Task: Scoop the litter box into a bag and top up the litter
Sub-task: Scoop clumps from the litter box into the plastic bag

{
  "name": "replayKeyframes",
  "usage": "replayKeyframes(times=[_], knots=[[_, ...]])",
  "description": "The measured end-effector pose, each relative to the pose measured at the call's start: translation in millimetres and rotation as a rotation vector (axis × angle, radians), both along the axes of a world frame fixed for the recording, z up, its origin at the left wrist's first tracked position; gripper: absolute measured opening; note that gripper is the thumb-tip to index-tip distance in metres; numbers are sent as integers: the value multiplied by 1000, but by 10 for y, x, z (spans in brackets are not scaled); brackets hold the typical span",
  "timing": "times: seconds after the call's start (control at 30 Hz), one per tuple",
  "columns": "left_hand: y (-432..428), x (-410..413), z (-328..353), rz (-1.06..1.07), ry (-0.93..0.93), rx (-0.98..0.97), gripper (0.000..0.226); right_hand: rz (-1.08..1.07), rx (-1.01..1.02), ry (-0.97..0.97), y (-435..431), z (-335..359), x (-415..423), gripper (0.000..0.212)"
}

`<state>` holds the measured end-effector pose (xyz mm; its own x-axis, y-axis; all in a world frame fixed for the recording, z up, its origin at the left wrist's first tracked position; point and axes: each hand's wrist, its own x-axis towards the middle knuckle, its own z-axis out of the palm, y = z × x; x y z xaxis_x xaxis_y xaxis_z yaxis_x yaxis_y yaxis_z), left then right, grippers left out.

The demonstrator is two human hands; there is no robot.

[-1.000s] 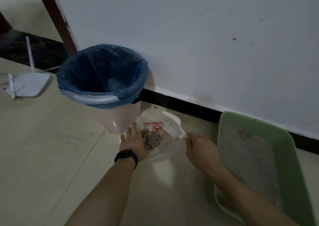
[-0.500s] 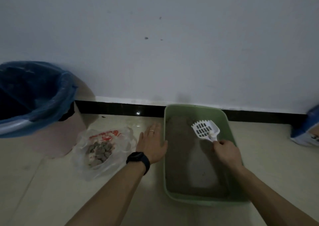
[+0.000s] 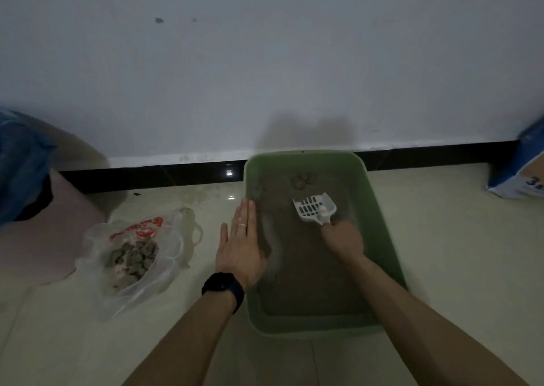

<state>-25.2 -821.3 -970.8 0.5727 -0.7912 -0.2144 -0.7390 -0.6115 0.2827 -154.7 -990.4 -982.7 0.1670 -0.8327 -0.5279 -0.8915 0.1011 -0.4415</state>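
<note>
1. My right hand (image 3: 341, 238) was wrapped round the handle of the white scoop (image 3: 313, 209). The slotted blade pointed ahead of the knuckles, low over the litter. I couldn't tell if it touched.
2. My left hand (image 3: 240, 247) was flat, fingers straight and together, holding nothing. It lay along the left rim of the green litter box (image 3: 379, 223). I couldn't tell whether it was pressing down.
3. The box sat under both hands, its far end against the skirting. The litter layer looked thin, with pale bare patches just right of the left hand.
4. One clump (image 3: 303, 179) lay just beyond the scoop tip, near the far wall. My read: next target.
5. The plastic bag (image 3: 176, 229) lay on the floor near the left hand, on its outer side. Its mouth was open with a pile of clumps inside, so scooping was partly done.
6. Further left was the bin (image 3: 59, 223). Well right of the right hand, the litter pack (image 3: 524, 173) sat at the frame edge. My read: top-up not started.
</note>
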Motion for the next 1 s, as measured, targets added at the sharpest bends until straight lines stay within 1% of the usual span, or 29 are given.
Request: replayKeyframes(times=[0.13, 0.23, 0.33, 0.47, 0.57, 0.67, 0.77, 0.83, 0.9, 1.0], knots=[[27, 22, -26, -53, -40, 6, 111, -92, 92, -111, -61, -151, 253, 47], [35, 20, -37, -90, -52, 11, 113, -179, 115, -206, 7, -274, 332, 53], [33, 8, -57, -85, -50, -1, 111, -255, 114, -283, 86, -354, 313, 42], [22, -5, -70, -72, -46, -21, 108, -240, 28, -301, 121, -363, 224, 32], [15, -11, -55, -71, -34, -28, 110, -203, 7, -270, 57, -369, 161, 32], [7, -10, -46, -69, -33, -35, 109, -219, 71, -311, -35, -363, 133, 30], [3, -12, -34, -68, -36, -17, 108, -125, 25, -327, -38, -345, 86, 27], [-4, -12, -16, -73, -38, -4, 109, -125, -6, -337, -39, -312, 51, 27], [-6, -9, -1, -76, -35, 18, 111, -146, -1, -358, -65, -273, 42, 26], [-3, -7, 21, -81, -34, 42, 114, -104, 34, -391, -85, -219, 22, 29]])
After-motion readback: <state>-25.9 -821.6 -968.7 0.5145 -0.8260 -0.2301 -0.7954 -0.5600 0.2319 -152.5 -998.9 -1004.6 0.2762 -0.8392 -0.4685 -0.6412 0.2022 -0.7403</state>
